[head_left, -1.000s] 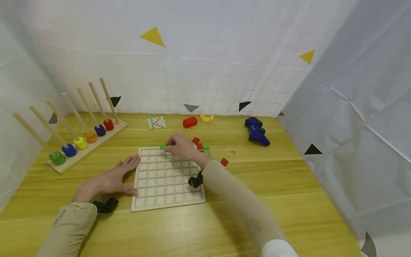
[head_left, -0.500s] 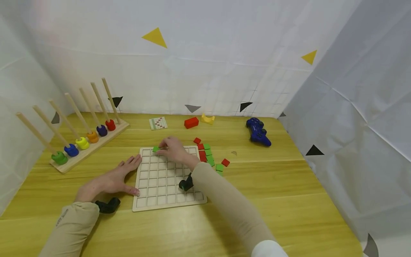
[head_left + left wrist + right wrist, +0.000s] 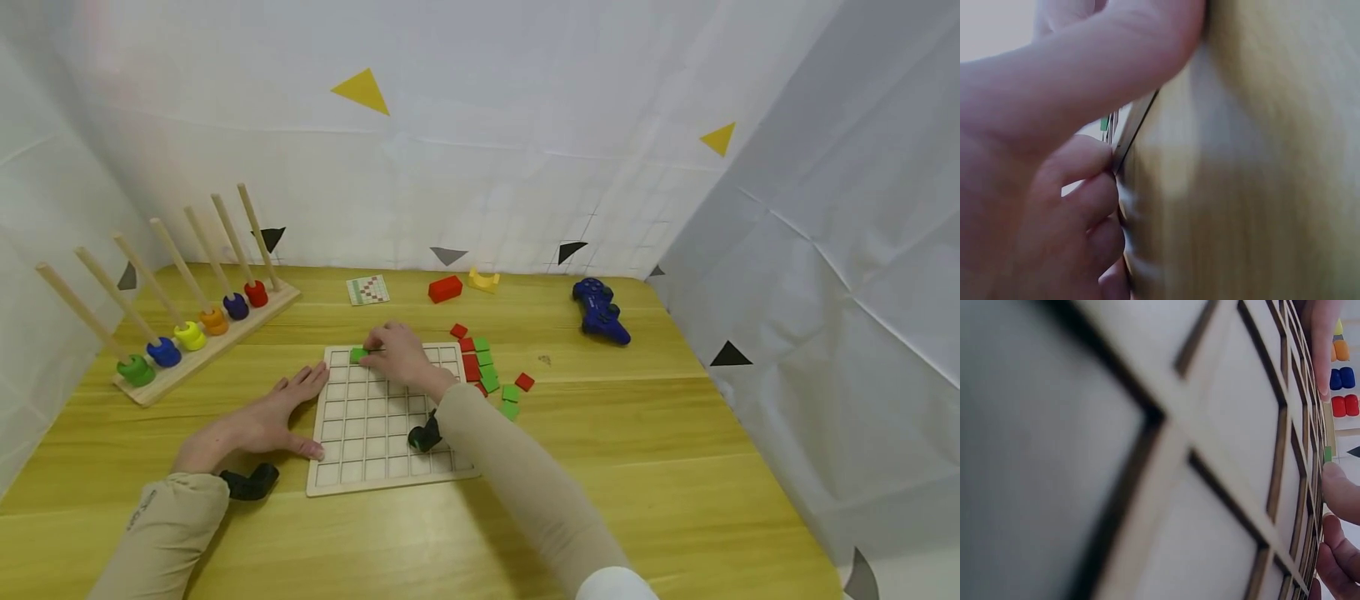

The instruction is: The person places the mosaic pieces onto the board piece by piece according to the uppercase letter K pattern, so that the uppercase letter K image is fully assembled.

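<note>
Head looks down; wrists hug the grid board.

2 bare hands, beige sleeves, black wrist mounts

Both arms wear long beige sleeves that end at the wrists; the left sleeve carries a small dark marking near the cuff, and the right sleeve shows a patch of white fabric at the bottom edge of the head view. Under each wrist sits 1 black, rounded camera mount: the left mount and the right mount. The left hand and right hand are ungloved.
</note>
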Motion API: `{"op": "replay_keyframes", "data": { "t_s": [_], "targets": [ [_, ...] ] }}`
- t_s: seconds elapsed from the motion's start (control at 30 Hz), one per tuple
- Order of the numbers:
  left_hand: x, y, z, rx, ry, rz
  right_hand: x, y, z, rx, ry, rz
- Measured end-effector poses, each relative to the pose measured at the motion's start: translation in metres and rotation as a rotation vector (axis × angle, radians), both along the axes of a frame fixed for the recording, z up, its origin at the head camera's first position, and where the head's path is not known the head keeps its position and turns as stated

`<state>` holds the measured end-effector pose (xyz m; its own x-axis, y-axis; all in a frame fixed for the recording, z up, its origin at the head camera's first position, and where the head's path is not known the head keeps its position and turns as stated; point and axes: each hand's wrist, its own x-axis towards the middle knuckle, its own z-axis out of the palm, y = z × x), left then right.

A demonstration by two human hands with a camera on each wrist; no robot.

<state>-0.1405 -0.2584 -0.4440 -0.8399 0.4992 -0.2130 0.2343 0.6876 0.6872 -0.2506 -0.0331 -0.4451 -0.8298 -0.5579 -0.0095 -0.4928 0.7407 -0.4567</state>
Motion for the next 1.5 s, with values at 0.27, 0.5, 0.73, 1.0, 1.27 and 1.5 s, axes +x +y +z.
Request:
{"op": "replay_keyframes", "data": {
  "t_s": [0.27,0.5,0.73,1.0,1.27,1.5],
  "targets": [
    [0.001,0.002,0.002,0.002,-0.005,-0.001,0.001,0.002,-0.001,-0.016,-0.019,0.016],
    [0.001,0.003,0.003,0.005,-0.013,0.000,-0.001,0.002,-0.004,-0.050,-0.043,0.007],
    [0.000,0.003,0.003,0.007,-0.010,-0.003,0.001,0.003,-0.001,-0.094,-0.099,-0.013],
    [0.001,0.003,0.003,0.015,-0.005,-0.007,0.002,0.005,-0.002,-0.110,-0.117,-0.019],
    [0.001,0.002,0.003,0.010,0.005,-0.004,-0.001,0.009,-0.002,-0.199,-0.175,0.016],
    [0.001,0.002,0.002,0.004,0.006,-0.005,0.000,0.029,0.008,-0.302,-0.319,0.050]
  ]
}}
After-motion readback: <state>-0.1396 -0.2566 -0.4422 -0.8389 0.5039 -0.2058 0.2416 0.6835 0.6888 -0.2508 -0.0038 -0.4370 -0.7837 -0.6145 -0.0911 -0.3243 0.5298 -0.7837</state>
